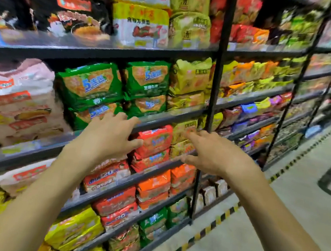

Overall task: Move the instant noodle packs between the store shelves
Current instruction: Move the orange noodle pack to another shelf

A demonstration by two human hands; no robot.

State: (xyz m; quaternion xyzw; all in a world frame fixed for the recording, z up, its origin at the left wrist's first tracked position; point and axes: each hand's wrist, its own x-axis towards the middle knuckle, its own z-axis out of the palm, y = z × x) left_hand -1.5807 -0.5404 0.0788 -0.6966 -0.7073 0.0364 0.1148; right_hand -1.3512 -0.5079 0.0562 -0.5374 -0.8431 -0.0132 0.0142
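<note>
Dark metal shelves [155, 120] hold stacked instant noodle packs. A red pack [155, 139] lies on another red pack on the middle shelf, straight in front of me. My left hand [108, 134] is spread open at its left end, thumb touching its edge, fingers over the shelf rail. On the pack's right, my right hand [212, 151] hangs open in front of the yellow packs [183, 134], holding nothing. Green packs [92, 86] sit stacked on the shelf above, just beyond my left fingertips.
Orange packs [153, 187] and more red packs [114, 206] fill the lower shelves. A large pink and white pack [18, 102] bulges out at the left. A black upright post [214, 101] divides the shelving. The aisle floor [271, 223] with yellow-black tape runs to the right.
</note>
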